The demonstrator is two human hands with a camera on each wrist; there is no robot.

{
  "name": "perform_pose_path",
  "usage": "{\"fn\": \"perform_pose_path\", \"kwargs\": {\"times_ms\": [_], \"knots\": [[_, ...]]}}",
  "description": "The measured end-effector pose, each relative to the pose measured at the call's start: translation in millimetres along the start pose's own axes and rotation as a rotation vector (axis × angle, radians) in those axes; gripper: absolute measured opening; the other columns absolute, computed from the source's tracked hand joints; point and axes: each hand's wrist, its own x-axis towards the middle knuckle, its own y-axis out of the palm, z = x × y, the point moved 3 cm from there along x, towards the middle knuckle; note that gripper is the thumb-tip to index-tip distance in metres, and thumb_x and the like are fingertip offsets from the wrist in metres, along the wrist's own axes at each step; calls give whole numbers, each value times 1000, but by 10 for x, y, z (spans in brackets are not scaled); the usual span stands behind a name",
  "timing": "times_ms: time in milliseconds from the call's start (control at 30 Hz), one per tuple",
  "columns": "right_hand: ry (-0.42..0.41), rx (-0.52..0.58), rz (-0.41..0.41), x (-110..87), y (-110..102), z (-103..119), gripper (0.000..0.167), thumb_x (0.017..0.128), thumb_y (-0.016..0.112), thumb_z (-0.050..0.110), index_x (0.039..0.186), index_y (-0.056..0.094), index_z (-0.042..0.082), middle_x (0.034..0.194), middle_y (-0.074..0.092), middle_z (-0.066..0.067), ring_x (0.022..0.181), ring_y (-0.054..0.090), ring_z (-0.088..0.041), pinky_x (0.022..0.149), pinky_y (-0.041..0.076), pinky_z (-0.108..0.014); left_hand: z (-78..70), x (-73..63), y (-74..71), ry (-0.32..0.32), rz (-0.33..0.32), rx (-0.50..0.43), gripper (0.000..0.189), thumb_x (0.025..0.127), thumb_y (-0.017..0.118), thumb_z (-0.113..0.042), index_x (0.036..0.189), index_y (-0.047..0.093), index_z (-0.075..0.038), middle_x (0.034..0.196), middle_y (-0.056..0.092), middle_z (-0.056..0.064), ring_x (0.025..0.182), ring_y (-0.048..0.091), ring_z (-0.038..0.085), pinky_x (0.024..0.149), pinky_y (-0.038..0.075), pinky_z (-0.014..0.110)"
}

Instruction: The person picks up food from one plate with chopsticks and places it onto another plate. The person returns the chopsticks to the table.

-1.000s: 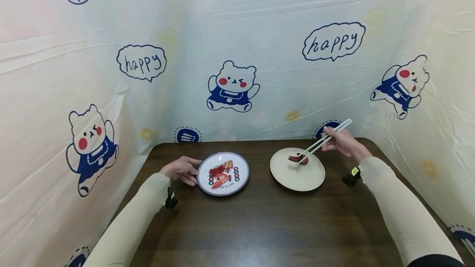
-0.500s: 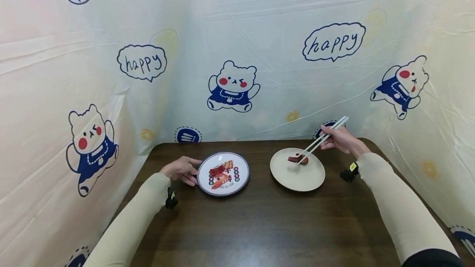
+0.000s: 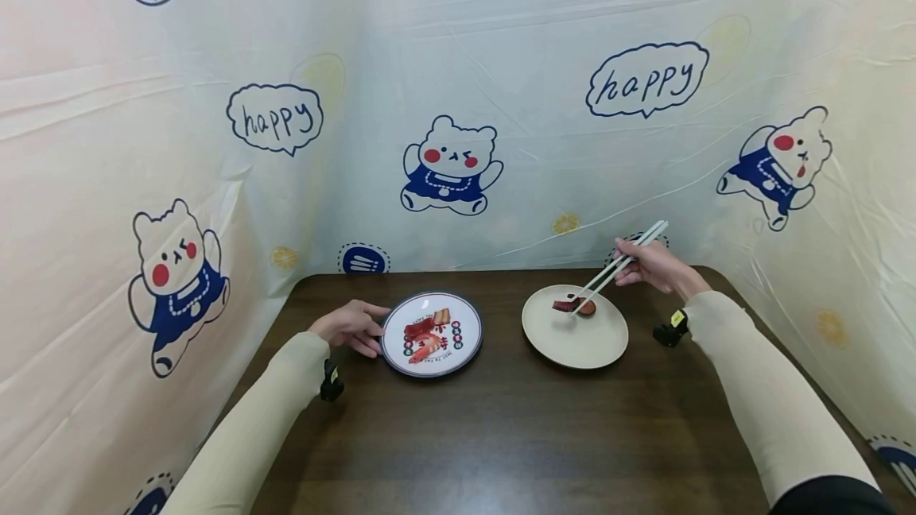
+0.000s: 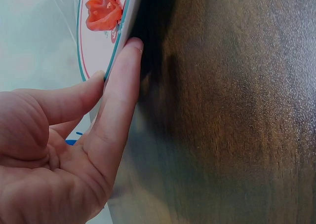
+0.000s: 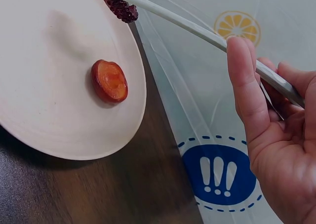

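Note:
At the left, the left hand (image 3: 349,328) pinches the rim of a white plate (image 3: 432,303) with a dark blue edge, thumb on top and a finger along its outer side. Several red and pinkish food pieces (image 3: 425,348) lie on it. The right hand (image 3: 657,267) grips pale chopsticks (image 3: 621,267) over a cream plate (image 3: 565,344). Their tips are at a dark red, wrinkled piece (image 5: 120,8), which appears raised off the plate in the right wrist view. An orange-red slice with dark skin (image 5: 111,82) lies on the cream plate.
Both plates stand apart on a dark wooden table (image 3: 458,435). Behind and beside it hangs a pale cloth (image 3: 529,133) printed with bears and "happy" bubbles. Each wrist carries a small black camera, such as the right one (image 3: 670,332).
The right hand and chopsticks have shifted slightly left and upward. The dark red piece has moved a little left with the tips. The left hand and its plate stay in place.

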Motion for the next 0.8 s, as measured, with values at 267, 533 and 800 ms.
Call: {"fn": "perform_pose_path", "kwargs": {"times_ms": [267,533,800], "knots": [[-11,-24,-5,54,74,-16,37,115,45,22,94,66,1,74,72,-14,63,74,-19,65,66,-34,21,38,-13,0,3,-4,62,102,64,0,160,42,-2,97,72,24,70,76,27,74,66,40],[-6,-35,-25,102,151,12,36,115,45,24,97,63,-1,73,71,-14,62,73,-19,65,66,-34,18,53,-26,3,5,-7,61,103,64,-1,160,43,-3,95,72,23,70,76,26,74,66,40],[-17,-44,-5,147,230,8,35,116,44,22,98,62,-1,76,71,-15,64,74,-19,67,66,-33,12,34,-13,4,6,-8,61,103,64,-1,160,42,-2,96,72,24,69,75,26,74,66,40]]}}
